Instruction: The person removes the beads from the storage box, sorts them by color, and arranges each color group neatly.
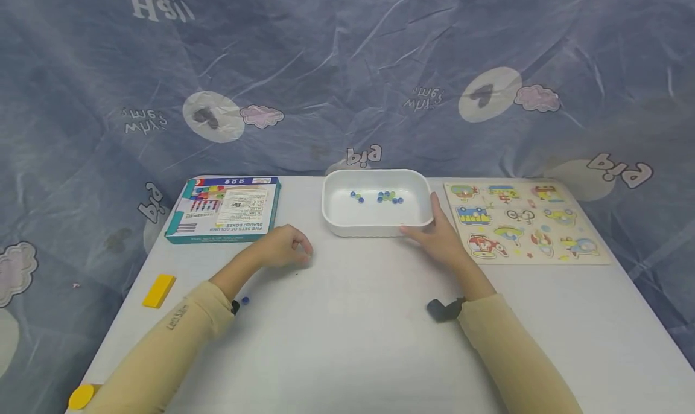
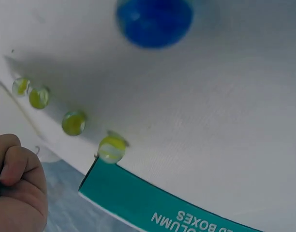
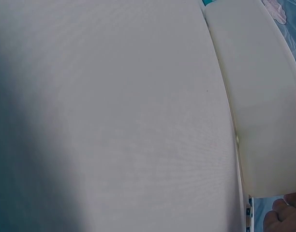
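On the table (image 1: 347,329), the white tray (image 1: 358,230) holds loose clusters of blue and yellow-green marbles (image 1: 387,194), its near right corner gripped by the right hand (image 1: 440,239), thumb parted from fingers. The left hand (image 1: 282,246) curls near the cardboard box (image 1: 179,227); whether it pinches anything, I cannot tell. Yellow-streaked marbles (image 2: 74,123) lie beside that box.

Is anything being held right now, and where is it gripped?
The right hand grips the white tray by its near right corner. Whether the left hand holds anything between its fingers cannot be told.
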Demonstrator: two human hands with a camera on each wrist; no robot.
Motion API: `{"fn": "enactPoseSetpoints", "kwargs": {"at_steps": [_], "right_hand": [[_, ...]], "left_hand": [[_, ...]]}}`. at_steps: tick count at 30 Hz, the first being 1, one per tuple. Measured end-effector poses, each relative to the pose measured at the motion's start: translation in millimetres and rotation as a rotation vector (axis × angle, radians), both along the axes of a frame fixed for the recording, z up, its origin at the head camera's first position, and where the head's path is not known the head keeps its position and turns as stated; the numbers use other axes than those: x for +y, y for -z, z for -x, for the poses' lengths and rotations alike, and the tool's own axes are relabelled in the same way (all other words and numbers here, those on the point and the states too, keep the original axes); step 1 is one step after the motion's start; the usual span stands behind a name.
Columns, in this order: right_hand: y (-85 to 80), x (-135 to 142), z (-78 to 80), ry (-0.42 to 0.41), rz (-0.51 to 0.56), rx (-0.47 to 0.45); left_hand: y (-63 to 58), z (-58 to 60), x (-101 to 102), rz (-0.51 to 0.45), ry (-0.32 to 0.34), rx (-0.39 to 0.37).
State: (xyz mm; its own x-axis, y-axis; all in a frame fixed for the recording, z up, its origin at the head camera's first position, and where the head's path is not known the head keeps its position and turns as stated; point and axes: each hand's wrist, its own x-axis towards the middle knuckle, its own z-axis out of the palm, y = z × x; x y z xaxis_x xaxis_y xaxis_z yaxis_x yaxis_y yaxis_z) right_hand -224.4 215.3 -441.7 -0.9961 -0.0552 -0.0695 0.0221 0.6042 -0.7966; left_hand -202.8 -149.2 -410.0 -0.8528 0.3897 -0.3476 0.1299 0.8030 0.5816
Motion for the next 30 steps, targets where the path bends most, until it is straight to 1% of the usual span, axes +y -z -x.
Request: {"fn": "enactPoseSetpoints", "kwargs": {"at_steps": [3, 7, 12, 16, 19, 25, 30], "right_hand": [[0.5, 0, 0.1, -0.001, 0.004, 0.002], [1.1, 0, 0.3, -0.005, 0.008, 0.011], [1.3, 0, 0.4, -0.006, 0.005, 0.016], [1.2, 0, 0.4, -0.006, 0.005, 0.01], [1.0, 0, 0.1, -0.007, 0.012, 0.004], [0.3, 0, -0.4, -0.005, 0.008, 0.004], [0.2, 0, -0.2, -0.006, 0.001, 0.007]], "left_hand": [[7.6, 0.2, 0, 0.016, -0.015, 0.014], [12.1, -0.1, 1, 0.035, -0.035, 0.023], [12.6, -1.3, 1, 0.061, -0.044, 0.018], [13.1, -2.2, 1, 0.072, -0.046, 0.031], [12.6, -2.7, 1, 0.075, -0.049, 0.041], [9.8, -4.1, 2, 0.071, -0.056, 0.031], [10.0, -4.3, 1, 0.074, -0.053, 0.029]]}}
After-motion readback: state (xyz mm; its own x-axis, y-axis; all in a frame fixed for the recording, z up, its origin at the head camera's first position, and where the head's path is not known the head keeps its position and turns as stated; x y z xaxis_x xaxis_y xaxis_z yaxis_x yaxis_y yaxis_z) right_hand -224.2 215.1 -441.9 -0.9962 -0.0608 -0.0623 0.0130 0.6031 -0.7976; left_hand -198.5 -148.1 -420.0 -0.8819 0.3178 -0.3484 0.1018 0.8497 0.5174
